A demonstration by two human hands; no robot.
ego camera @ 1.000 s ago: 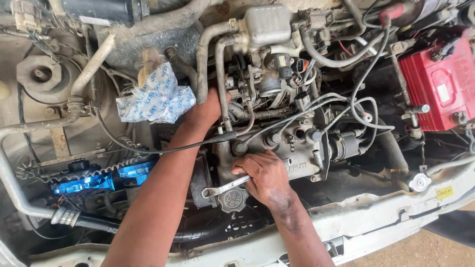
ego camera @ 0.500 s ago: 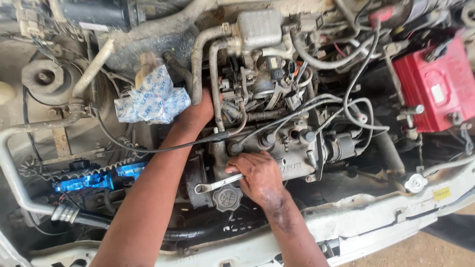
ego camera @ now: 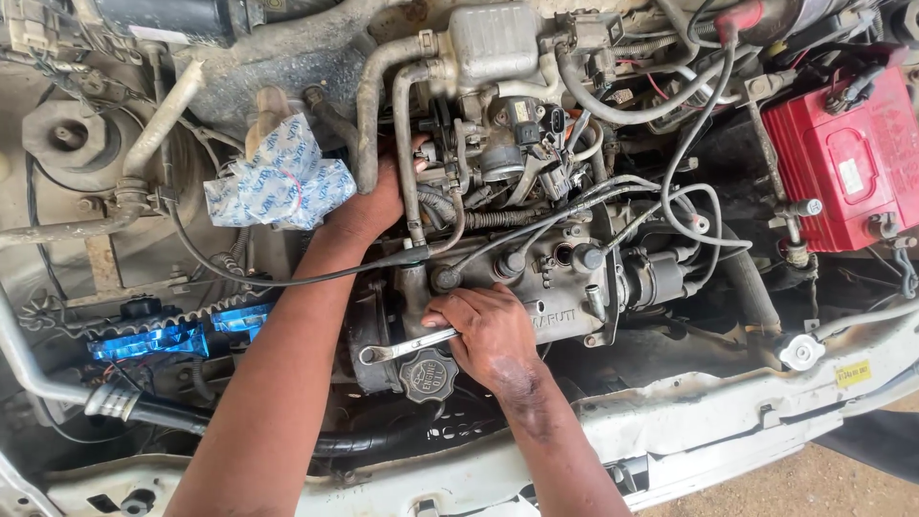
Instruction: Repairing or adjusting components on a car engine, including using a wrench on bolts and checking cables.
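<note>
I look down into an open car engine bay. My right hand [ego camera: 488, 330] grips a silver ring spanner [ego camera: 402, 347] held against the front of the grey engine block [ego camera: 565, 287], just above the round black oil filler cap [ego camera: 427, 375]. My left hand [ego camera: 369, 206] reaches deeper in, with its fingers tucked behind the grey metal pipes [ego camera: 407, 144] near the carburettor; what they touch is hidden. A black cable [ego camera: 287, 280] runs across over my left forearm.
A red battery [ego camera: 847, 163] sits at the right. A blue-and-white plastic bag [ego camera: 280, 182] is stuffed over an opening at the left. A blue part [ego camera: 168, 337] lies at lower left, with a toothed belt along it. The white front panel [ego camera: 728, 421] edges the bay in front.
The view has shifted slightly. My right hand and the spanner have stayed at the same spot on the engine front, and my left hand remains behind the pipes.
</note>
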